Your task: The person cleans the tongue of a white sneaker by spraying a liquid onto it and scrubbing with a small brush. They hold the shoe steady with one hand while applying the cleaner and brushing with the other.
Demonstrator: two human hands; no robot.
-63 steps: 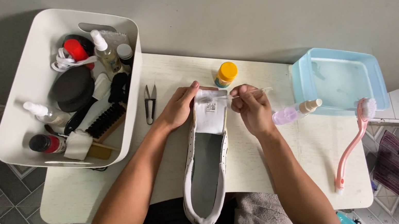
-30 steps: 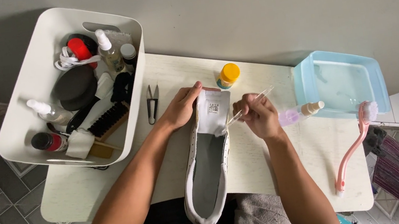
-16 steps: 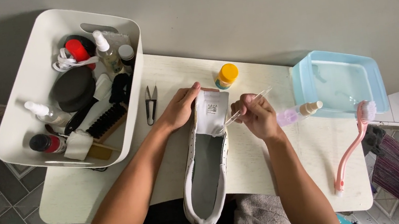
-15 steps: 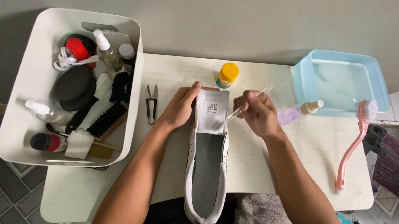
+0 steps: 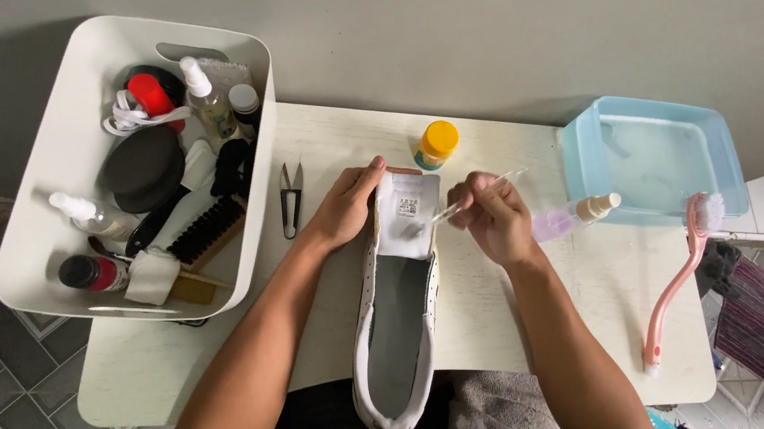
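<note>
Head view, looking straight down on a pale table.

A white slip-on shoe lies lengthwise on the table, opening upward, heel toward the person and overhanging the near edge, toe end away. Its white tongue is folded up and back, inner side showing, with a small printed label on it.

Left hand: fingers curled over the far left edge of the shoe beside the tongue, thumb side against the upper. Grip closed on the shoe.

Right hand: fingers pinched shut around a thin clear-handled brush. The handle sticks out past the fingers, up and to the right; the working end reaches left and touches the tongue just below the label. The shoe therefore lies between the two hands, the tongue just left of the right-hand pinch.

Surroundings:
- Yellow-capped bottle upright just beyond the toe.
- Small black snips left of the left hand, near the white storage bin.
- Bin holds spray bottles, a black bristle brush, a round black tin, a red-capped container.
- Pink spray bottle lies on its side, just right of the right hand.
- Translucent blue tub at the far right; a pink long-handled brush rests beside it, head against the tub's edge.
</note>
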